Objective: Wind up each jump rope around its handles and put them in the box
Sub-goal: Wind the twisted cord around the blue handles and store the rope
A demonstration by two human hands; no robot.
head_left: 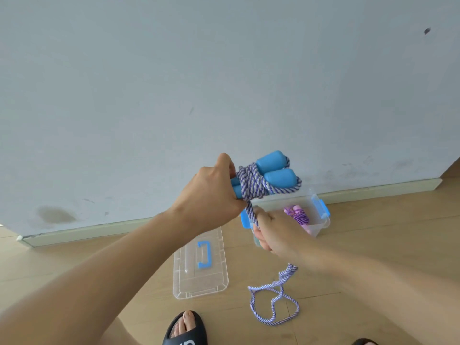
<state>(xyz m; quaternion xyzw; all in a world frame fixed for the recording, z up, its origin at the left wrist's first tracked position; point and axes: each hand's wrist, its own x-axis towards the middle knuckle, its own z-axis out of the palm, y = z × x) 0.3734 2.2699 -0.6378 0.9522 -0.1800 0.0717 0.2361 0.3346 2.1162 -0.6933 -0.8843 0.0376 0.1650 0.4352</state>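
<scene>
Nearest, at the bottom edge: a foot in a black slipper (185, 329), toes showing, on the wood floor (373, 257). Just beyond and to its right, loose loops of purple-and-white rope (273, 302) lying on the floor, rising in a doubled strand to the right hand (271, 232). Left of those loops, a clear lid (214, 282) with a blue handle, flat on the floor, apart from the box.

Higher, held in the air: right hand clenched round the rope, pinching the strand a little below the handles. Left hand (211, 195) grasping the near ends of two blue handles (273, 170), held side by side and pointing away to the upper right. Several turns of rope already wrapped round the middle of the handles, one turn slung round the far end of the lower handle.

Behind the hands, on the floor against the skirting: an open clear box (321, 220) with blue clips. Inside it, a pink-and-purple rope (297, 215), coiled into a bundle.

Farthest, a pale grey wall (224, 70) with a few scuffs and a stain low at left.
</scene>
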